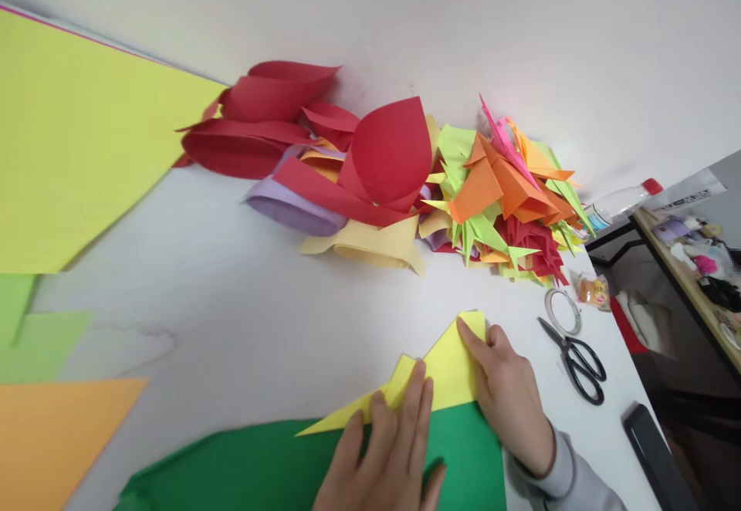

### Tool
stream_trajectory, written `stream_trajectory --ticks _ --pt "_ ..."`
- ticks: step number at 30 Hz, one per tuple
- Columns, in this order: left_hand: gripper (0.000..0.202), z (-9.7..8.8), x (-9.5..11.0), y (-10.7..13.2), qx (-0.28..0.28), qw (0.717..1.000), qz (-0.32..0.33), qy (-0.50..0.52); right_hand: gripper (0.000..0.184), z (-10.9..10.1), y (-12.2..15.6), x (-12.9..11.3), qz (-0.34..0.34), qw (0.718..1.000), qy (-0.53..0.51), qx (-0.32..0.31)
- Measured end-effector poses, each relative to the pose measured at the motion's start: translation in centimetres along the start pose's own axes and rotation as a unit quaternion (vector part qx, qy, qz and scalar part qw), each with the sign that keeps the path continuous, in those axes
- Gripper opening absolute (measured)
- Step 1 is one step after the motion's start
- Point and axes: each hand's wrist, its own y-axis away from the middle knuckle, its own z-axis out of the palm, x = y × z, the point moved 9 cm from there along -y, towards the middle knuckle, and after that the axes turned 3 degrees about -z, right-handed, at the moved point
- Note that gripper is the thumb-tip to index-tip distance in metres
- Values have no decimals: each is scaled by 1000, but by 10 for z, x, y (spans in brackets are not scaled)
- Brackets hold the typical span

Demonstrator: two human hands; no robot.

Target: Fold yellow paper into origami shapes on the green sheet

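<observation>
Near table [231,326] front edge, R of ctr: folded yellow paper [448,376] lies partly over green sheet [255,457], long thin tip aimed at table's L side. L hand [387,449] laid over the paper's folded part, fingers slightly spread & pressing down, thumb out to the side. R hand [512,387] has one digit extended onto the paper's upper corner, rest curled or hidden; can't tell if it pinches.

Writing: white strip [691,191] past table's back R corner has dark letters, too blurred/angled to read. Clear bottle [622,204] w/ red cap near same corner, bluish label, text illegible. Small wrapped snack [593,291] by R edge, print too small.

Hidden/cut off: green sheet & L wrist run out btm of frame. Black oblong object [654,453] on R edge also cut, can't ID. Pile of folded paper [503,187] at back R: lower pcs buried, no count poss. Curled paper [394,148], red/purple/cream, overlaps along back edge. Yellow-green sheet [86,140] at back L, orange sheet [58,441] at front L, both cut by frame. Scissors [569,345] & tape roll [549,309] near R edge, fully visible.
</observation>
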Motion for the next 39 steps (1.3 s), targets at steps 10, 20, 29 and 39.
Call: stream_trajectory --ticks 10,20,29,39 --pt "57 -3 -1 -1 10 999 -32 23 55 1 0 0 -15 1000 -7 19" --pt "55 -14 0 -6 37 998 -19 44 59 1 -1 -2 -7 998 54 -10" --pt "54 -15 2 -7 68 995 -3 78 42 -23 1 -27 -49 992 95 69" --pt "59 -15 4 -8 62 995 8 72 57 -7 3 -22 -54 998 43 6"
